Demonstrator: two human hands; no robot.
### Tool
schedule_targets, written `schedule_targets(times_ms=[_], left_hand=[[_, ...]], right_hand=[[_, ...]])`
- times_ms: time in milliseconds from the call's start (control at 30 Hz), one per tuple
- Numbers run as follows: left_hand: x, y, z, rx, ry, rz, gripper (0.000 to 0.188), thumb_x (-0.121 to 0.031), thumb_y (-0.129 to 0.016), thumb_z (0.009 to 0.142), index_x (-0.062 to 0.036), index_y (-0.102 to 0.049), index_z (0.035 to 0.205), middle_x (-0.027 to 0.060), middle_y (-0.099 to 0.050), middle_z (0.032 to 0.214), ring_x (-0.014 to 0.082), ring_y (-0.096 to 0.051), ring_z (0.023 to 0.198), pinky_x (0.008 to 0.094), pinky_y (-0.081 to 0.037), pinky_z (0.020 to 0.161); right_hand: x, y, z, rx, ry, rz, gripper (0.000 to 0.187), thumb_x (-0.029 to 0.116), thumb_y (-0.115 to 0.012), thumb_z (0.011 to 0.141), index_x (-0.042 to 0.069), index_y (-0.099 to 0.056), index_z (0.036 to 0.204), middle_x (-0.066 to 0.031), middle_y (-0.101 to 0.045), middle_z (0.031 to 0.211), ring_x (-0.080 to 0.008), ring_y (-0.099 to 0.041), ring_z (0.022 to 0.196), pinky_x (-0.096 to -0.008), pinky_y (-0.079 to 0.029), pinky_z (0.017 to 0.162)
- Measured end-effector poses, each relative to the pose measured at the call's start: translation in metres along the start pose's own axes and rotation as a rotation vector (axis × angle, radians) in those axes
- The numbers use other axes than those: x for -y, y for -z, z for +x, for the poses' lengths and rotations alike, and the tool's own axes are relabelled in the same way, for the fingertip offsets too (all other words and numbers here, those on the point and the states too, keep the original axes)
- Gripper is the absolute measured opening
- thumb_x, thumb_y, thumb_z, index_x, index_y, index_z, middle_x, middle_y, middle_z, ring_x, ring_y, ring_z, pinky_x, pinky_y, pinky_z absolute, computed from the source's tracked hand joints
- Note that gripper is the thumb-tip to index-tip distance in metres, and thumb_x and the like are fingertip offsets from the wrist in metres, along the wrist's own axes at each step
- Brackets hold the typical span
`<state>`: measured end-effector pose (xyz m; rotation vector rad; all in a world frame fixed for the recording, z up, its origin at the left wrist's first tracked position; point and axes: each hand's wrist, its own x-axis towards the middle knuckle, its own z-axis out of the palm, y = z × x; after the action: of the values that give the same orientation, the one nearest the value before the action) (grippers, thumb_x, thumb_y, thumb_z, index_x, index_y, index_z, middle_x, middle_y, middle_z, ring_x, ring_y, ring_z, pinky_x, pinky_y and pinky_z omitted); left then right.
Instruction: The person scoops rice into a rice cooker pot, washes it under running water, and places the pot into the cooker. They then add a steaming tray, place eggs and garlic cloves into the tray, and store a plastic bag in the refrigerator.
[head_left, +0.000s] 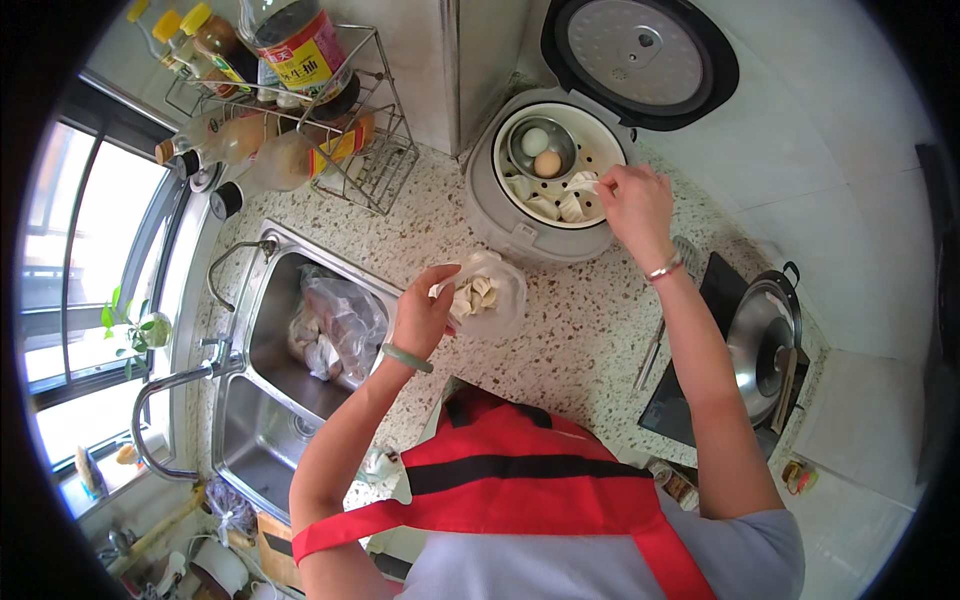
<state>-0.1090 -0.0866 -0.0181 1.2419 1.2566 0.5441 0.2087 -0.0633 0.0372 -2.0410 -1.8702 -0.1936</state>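
Note:
My right hand (640,205) pinches a pale dumpling (582,181) over the right side of a white steamer basket (501,150) with holes, set in an open rice cooker (490,212). Several more dumplings (545,207) lie on the basket's near side. Behind them a small metal bowl (516,137) holds a whitish egg (535,141) and a brown egg (547,164). On the speckled counter, my left hand (422,312) grips the left edge of a translucent plastic container (512,300) with several dumplings (477,295) inside. Its fingers are curled at the rim.
The cooker's lid (640,50) stands raised at the back. A wire rack (385,150) with several sauce bottles is at the back left. Left lies a double sink (262,400) containing a plastic bag (345,315). A lidded wok (757,345) sits on a black cooktop (665,410) to the right.

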Motion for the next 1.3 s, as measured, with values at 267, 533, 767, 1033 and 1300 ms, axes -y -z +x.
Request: schedule_targets(times_ms=[267,533,767,1033,1300], left_hand=[[0.000,-0.002,-0.002,-0.004,0.021,-0.002,0.026,-0.010,-0.054,0.096,-0.0035,-0.061,0.120,0.0070,-0.064,0.068,0.0126,-0.059,0.048,0.0268,-0.049,0.044],[0.000,0.000,-0.002,-0.017,-0.015,0.012,0.025,-0.010,-0.055,0.095,-0.0038,-0.061,0.119,0.0090,-0.066,0.076,0.0125,-0.060,0.051,0.0270,-0.050,0.045],[0.001,0.007,-0.001,-0.048,0.021,0.014,0.024,-0.011,-0.054,0.096,-0.0016,-0.062,0.117,0.0068,-0.068,0.086,0.0111,-0.062,0.055,0.0254,-0.052,0.044],[-0.005,0.001,-0.001,-0.058,-0.032,0.011,0.023,-0.010,-0.055,0.095,-0.0017,-0.062,0.115,0.0111,-0.069,0.088,0.0136,-0.062,0.051,0.0274,-0.051,0.045],[-0.010,0.008,-0.002,-0.081,-0.026,0.031,0.021,-0.007,-0.055,0.095,-0.0020,-0.064,0.113,0.0077,-0.069,0.094,0.0122,-0.063,0.053,0.0257,-0.052,0.043]], right_hand=[[-0.004,-0.034,0.010,0.073,0.027,-0.118,0.012,0.020,-0.069,0.077,0.013,-0.069,0.069,-0.0034,-0.065,0.064,-0.0209,-0.060,0.076,-0.0379,-0.035,0.073],[0.002,-0.046,0.002,0.132,-0.016,0.026,0.011,0.024,-0.070,0.079,0.015,-0.072,0.073,-0.0025,-0.067,0.070,-0.0200,-0.060,0.077,-0.0365,-0.036,0.076],[0.063,0.008,-0.024,-0.020,0.025,0.527,0.010,0.020,-0.064,0.087,0.011,-0.068,0.086,-0.0050,-0.067,0.077,-0.0238,-0.062,0.072,-0.0361,-0.046,0.069],[0.127,-0.096,-0.093,0.401,0.534,0.251,0.009,0.010,-0.061,0.080,0.003,-0.065,0.084,-0.0120,-0.066,0.086,-0.0285,-0.066,0.082,-0.0391,-0.053,0.072],[0.137,-0.099,-0.090,0.291,0.406,0.128,0.010,0.009,-0.061,0.075,0.005,-0.067,0.082,-0.0107,-0.066,0.084,-0.0233,-0.068,0.077,-0.0346,-0.054,0.063]])
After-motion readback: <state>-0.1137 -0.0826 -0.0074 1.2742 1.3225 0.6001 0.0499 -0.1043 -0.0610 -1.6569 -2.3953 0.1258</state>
